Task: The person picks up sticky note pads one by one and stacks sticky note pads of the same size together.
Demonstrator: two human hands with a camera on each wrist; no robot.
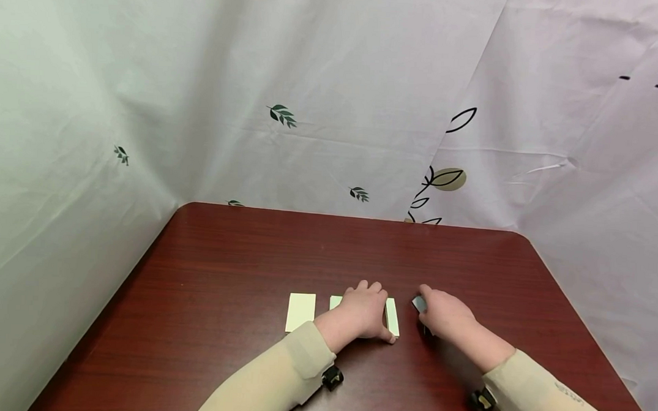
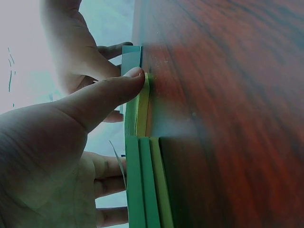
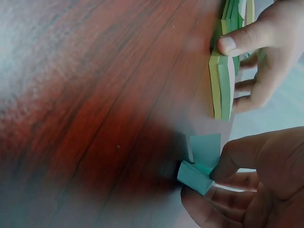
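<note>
My left hand (image 1: 360, 311) lies over pale yellow-green sticky note pads, its thumb at the near edge and its fingers reaching past the far edge. The right-hand pad (image 1: 392, 318) shows beside the thumb; the middle pad (image 1: 334, 302) is mostly hidden beneath the hand. In the left wrist view, stacked pads (image 2: 142, 180) show green and yellow edges, and a thin sheet stands up by the fingers. To the right, my right hand (image 1: 447, 313) pinches a small blue-grey block (image 3: 194, 176) with a flap sticking up, close to the tabletop. Its exact kind is unclear.
Another pale yellow pad (image 1: 300, 311) lies flat left of my left hand. Everything rests on a dark red-brown wooden table (image 1: 222, 256) with rounded far corners. White patterned sheeting (image 1: 334, 77) hangs behind and along both sides.
</note>
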